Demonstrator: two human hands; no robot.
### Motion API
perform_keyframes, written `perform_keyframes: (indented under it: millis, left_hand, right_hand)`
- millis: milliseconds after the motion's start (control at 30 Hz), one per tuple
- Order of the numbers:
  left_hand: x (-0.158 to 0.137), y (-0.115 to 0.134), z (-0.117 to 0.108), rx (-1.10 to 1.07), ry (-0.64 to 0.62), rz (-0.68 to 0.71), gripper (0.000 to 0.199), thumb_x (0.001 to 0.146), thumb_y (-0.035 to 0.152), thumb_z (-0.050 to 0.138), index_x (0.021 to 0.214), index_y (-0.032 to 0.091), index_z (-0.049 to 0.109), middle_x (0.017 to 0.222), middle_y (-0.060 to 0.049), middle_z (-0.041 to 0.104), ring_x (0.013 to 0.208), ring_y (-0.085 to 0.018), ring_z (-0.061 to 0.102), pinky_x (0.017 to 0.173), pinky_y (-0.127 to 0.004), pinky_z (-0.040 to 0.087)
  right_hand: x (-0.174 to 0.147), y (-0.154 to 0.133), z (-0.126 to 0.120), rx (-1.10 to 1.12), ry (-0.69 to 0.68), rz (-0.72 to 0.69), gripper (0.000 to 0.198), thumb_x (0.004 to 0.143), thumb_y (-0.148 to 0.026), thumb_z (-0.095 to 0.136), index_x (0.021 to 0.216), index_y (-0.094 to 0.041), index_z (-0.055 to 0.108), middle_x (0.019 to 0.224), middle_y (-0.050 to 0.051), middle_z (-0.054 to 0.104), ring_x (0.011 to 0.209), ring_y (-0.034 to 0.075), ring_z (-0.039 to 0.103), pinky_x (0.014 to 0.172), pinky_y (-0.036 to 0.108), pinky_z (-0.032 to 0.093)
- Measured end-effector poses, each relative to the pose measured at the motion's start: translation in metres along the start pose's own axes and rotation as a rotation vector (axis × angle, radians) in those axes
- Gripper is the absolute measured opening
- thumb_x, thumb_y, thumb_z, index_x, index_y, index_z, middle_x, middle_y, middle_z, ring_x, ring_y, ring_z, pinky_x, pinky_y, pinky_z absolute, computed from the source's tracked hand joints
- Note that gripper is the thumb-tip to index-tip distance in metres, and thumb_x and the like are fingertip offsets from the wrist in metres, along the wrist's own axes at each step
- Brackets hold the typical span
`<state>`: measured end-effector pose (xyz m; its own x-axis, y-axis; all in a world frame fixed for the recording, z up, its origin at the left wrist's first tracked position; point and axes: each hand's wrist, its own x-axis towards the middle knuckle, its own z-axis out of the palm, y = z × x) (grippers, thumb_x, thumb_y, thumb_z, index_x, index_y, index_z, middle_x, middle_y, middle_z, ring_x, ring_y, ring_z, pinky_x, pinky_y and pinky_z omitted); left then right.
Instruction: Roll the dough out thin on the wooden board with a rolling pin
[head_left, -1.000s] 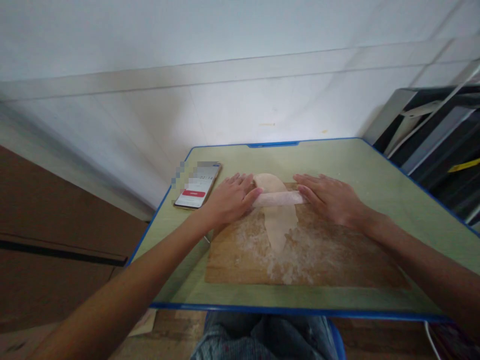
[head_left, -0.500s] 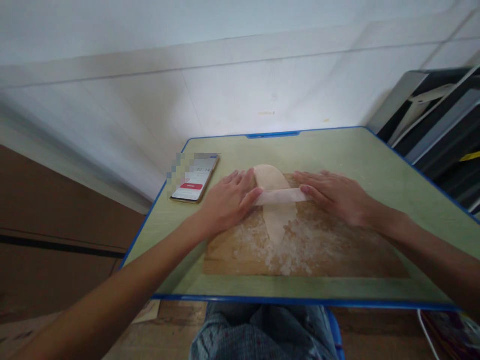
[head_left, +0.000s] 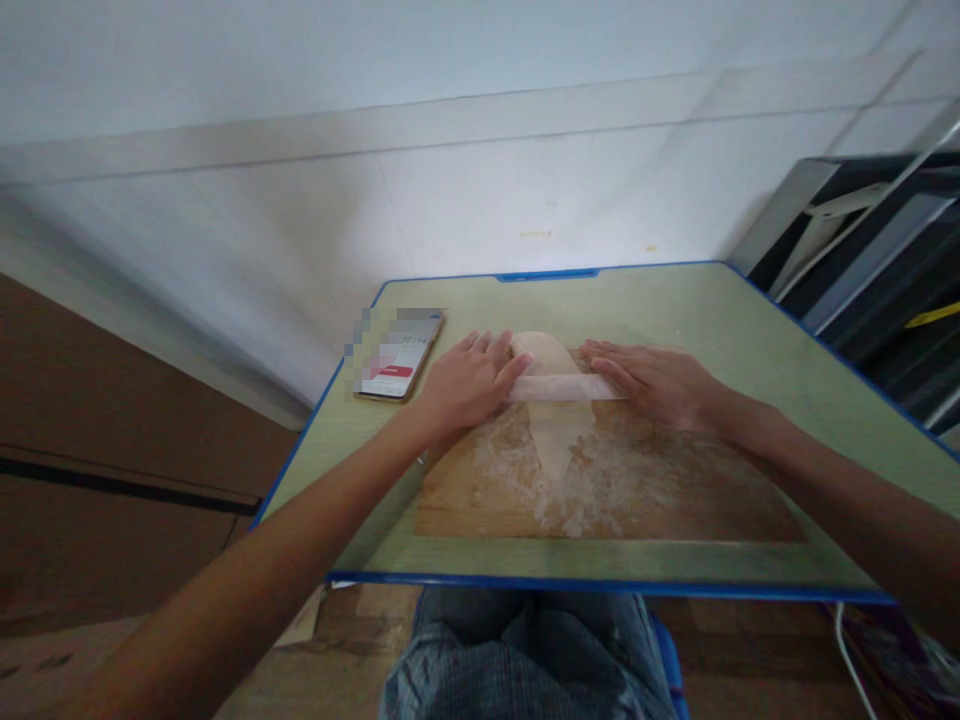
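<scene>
A pale rolling pin (head_left: 559, 388) lies crosswise over a long flat piece of dough (head_left: 556, 430) on a floured wooden board (head_left: 480, 515). The dough's rounded far end shows beyond the pin, and its ragged, narrow near end points towards me. My left hand (head_left: 471, 380) bears down on the pin's left end, its thumb lifted above the pin and its fingers reaching forward. Over the right end lies my right hand (head_left: 649, 380), palm down with the fingers stretched across. Both ends of the pin are hidden beneath the hands.
A phone (head_left: 401, 355) with a partly blurred screen lies left of the board on the green table (head_left: 637, 300), which has a blue rim. Behind stands a white wall (head_left: 450, 200). Dark and grey flat panels (head_left: 862, 250) lean at the right.
The rolling pin has moved slightly away from me over the dough, with both hands going along. My left thumb has risen and moved forward. The camera view has shifted a little.
</scene>
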<state>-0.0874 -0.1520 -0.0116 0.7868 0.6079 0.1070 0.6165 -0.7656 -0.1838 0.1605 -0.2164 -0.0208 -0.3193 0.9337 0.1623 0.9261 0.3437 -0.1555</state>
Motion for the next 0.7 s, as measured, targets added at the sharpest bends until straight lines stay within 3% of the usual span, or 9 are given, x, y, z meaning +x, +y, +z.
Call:
perform_keyframes:
  millis: [200,367,500,700]
  left_hand:
    - [-0.002,0.005,-0.004,-0.021,0.033,-0.06,0.047,0.099,0.036,0.021,0.136,0.013,0.04,0.136,-0.011,0.051,0.127,-0.021,0.046,0.107,-0.036,0.034]
    - [0.0,0.004,-0.002,-0.028,-0.071,-0.049,0.042,0.099,0.03,0.023,0.135,0.017,0.042,0.143,-0.011,0.044,0.127,-0.021,0.047,0.107,-0.036,0.033]
    - [-0.005,0.009,-0.006,-0.122,0.001,-0.052,0.047,0.099,0.037,0.021,0.137,0.016,0.04,0.141,-0.009,0.047,0.131,-0.018,0.042,0.109,-0.032,0.031]
    - [-0.009,0.014,-0.008,-0.119,-0.044,-0.099,0.048,0.099,0.036,0.022,0.136,0.01,0.04,0.142,-0.014,0.044,0.132,-0.022,0.041,0.11,-0.037,0.029]
  right_hand:
    - [-0.003,-0.003,0.003,-0.036,0.103,-0.06,0.053,0.097,-0.042,0.02,0.136,-0.02,0.048,0.136,0.007,0.052,0.124,0.021,0.049,0.105,0.044,0.037]
    - [-0.001,-0.003,0.002,-0.052,0.016,-0.01,0.055,0.097,-0.04,0.016,0.13,-0.019,0.054,0.133,0.007,0.056,0.124,0.02,0.05,0.103,0.041,0.04]
    - [-0.004,-0.006,0.003,-0.028,0.066,-0.048,0.053,0.097,-0.042,0.02,0.134,-0.017,0.05,0.136,0.007,0.053,0.125,0.02,0.048,0.106,0.042,0.036]
    - [-0.007,-0.007,0.003,-0.012,0.024,-0.031,0.055,0.097,-0.039,0.015,0.132,-0.017,0.051,0.135,0.009,0.054,0.126,0.02,0.048,0.106,0.043,0.037]
